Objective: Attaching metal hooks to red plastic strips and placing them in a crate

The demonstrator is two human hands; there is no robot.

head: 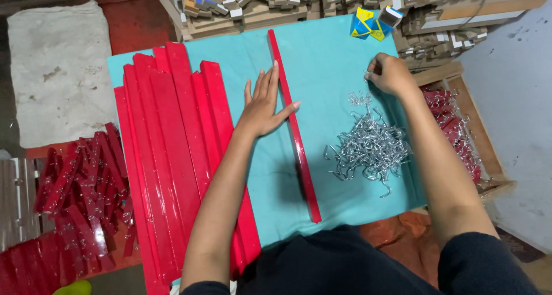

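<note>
My left hand (264, 102) lies flat with fingers spread on a teal cloth (328, 59), pressing against the left side of a single long red strip (299, 143) that runs from far to near. My right hand (391, 74) is further right, fingers pinched on a small silver metal hook at the far edge of a pile of metal hooks (371, 148). A stack of red strips (172, 145) lies on the left part of the cloth.
A heap of red strips with hooks fitted (80, 180) lies at the left. A wooden tray (489, 151) at the right holds more red pieces. Stacks of cardboard pieces (247, 8) and a small blue and yellow box (368, 25) sit at the far edge. A white cloth (57, 71) lies far left.
</note>
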